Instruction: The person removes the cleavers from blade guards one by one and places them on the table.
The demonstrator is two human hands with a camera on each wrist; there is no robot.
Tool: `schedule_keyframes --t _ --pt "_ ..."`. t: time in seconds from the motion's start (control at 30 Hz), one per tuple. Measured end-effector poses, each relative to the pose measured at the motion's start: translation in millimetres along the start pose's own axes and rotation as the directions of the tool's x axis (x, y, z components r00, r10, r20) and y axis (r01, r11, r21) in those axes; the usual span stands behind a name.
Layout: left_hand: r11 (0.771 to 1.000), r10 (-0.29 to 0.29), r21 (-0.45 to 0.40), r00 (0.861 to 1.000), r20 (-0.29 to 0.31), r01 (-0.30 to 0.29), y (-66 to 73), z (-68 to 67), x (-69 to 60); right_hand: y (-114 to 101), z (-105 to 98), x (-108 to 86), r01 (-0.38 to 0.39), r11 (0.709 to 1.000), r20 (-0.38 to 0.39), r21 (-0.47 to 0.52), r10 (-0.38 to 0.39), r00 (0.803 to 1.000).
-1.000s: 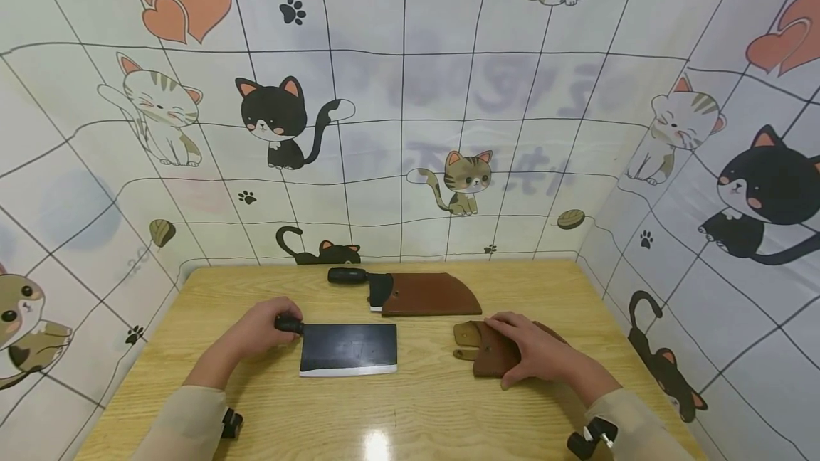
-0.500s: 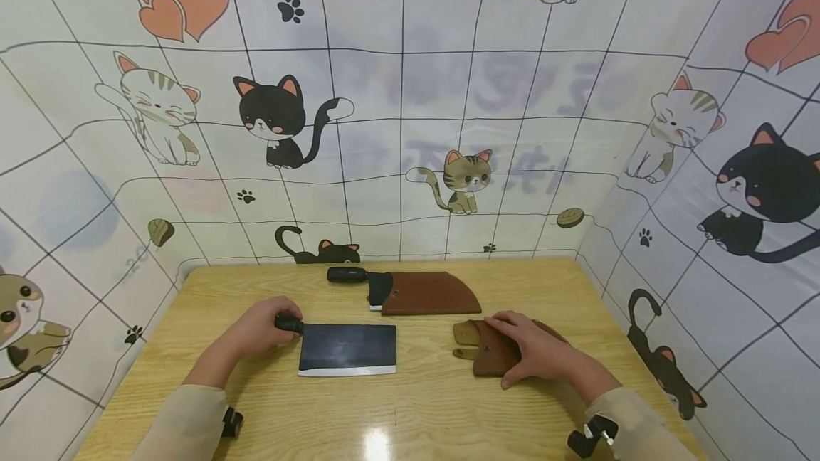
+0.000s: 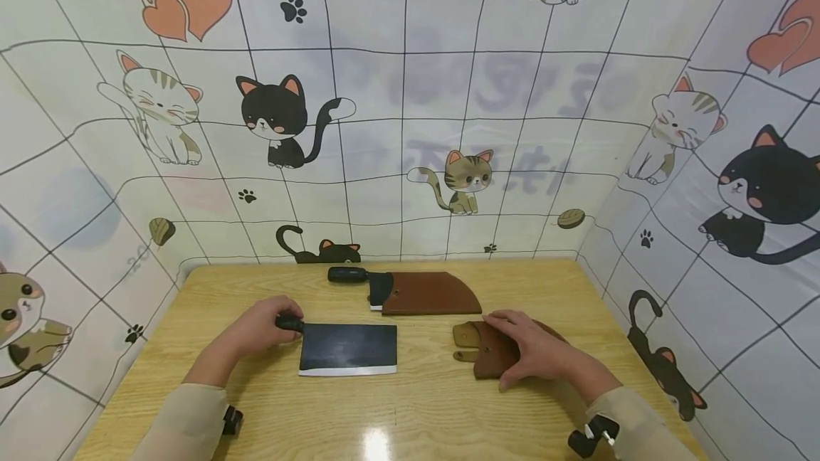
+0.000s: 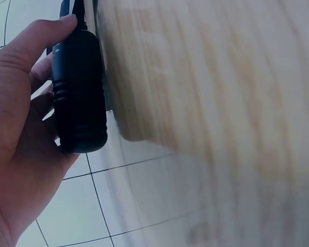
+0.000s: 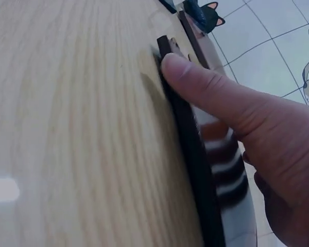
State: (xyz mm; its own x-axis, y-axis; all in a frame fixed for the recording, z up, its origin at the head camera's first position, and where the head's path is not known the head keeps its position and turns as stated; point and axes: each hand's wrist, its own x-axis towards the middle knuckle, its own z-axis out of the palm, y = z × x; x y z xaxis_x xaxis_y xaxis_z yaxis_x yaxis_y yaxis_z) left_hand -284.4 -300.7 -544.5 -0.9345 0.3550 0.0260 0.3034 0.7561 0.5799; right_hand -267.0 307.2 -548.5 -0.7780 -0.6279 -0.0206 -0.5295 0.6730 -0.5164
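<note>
In the head view a cleaver (image 3: pixel 349 347) lies flat on the wooden table, its dark blade to the right and bright edge toward me. My left hand (image 3: pixel 264 326) holds its black handle (image 4: pixel 80 98), thumb at the neck and fingers behind, as the left wrist view shows. At the right, my right hand (image 3: pixel 534 347) lies over a brown leather knife sheath (image 3: pixel 490 361). Its thumb (image 5: pixel 195 80) presses the near edge and the other fingers reach across to the far edge. Two strap ends of the sheath show on its left; the hand hides much of the rest.
Behind the cleaver lies a second knife with a black handle (image 3: pixel 347 275), its blade mostly inside a brown sheath (image 3: pixel 429 293). A cat-patterned sheet (image 3: pixel 403 91) walls the table (image 3: pixel 410 411) at the back and both sides.
</note>
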Motion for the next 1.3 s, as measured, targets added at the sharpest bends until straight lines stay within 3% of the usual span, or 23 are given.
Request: schedule_keyframes --t 0.2,0.43,0.7,0.93,1.07,1.3 --pt "1.0 -0.004 -0.013 1.0 -0.012 0.004 7.9 -0.3 8.4 -9 -5 18.0 0.033 0.998 -0.094 -0.047 -0.038 0.995" --pt "0.997 0.075 -0.007 0.997 -0.035 -0.075 22.5 -1.4 33.9 -24 -15 53.6 0.053 0.99 -0.136 -0.132 -0.071 0.988" --pt "0.993 0.117 0.039 0.991 -0.065 -0.114 43.1 5.1 70.1 -43 -20 96.1 0.044 0.989 -0.09 -0.14 -0.057 0.994" --pt "0.98 0.186 0.085 0.978 -0.097 -0.179 52.7 12.8 100.6 -49 -16 126.3 0.051 0.986 -0.078 -0.158 -0.064 0.995" --pt "0.984 0.163 0.081 0.983 -0.088 -0.156 56.2 15.8 110.3 -49 -11 141.1 0.06 0.983 -0.073 -0.176 -0.074 0.995" --pt "0.983 0.17 0.079 0.981 -0.089 -0.163 57.2 21.1 126.5 -52 -6 159.6 0.008 0.987 -0.037 -0.161 -0.015 0.999"
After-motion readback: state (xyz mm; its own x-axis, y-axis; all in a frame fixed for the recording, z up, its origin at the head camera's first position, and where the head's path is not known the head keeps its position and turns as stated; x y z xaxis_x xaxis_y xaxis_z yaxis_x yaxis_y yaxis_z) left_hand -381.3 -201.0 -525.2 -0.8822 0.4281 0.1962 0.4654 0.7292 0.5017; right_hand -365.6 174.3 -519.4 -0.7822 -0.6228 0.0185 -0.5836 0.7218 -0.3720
